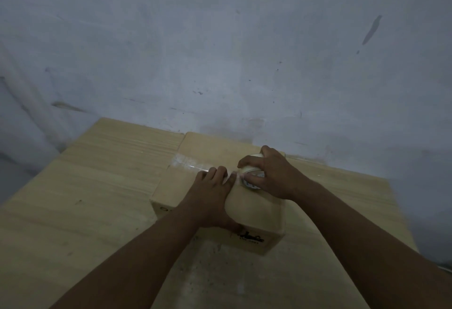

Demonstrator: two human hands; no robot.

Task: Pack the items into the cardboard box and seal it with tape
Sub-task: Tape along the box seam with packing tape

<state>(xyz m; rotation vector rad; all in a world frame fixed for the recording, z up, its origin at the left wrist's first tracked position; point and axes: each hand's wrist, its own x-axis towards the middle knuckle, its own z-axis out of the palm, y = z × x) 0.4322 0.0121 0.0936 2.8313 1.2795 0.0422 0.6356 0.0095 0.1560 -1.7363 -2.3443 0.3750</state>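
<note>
Left hand [210, 194] presses flat on tape strip [188, 165] across box [247, 211] top; right hand [271, 174] grips roll [252, 176] just right of it, toward box's right edge.

Bare left hand [208, 201] and bare right hand [276, 174]; left forearm [137, 259] toward 7 o'clock and right forearm [367, 230] toward 4 o'clock, both uncovered to the frame edge.

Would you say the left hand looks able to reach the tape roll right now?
Probably yes: the left hand lies flat on the box, right beside the tape roll, nothing between them, though the right hand grips it.
</note>
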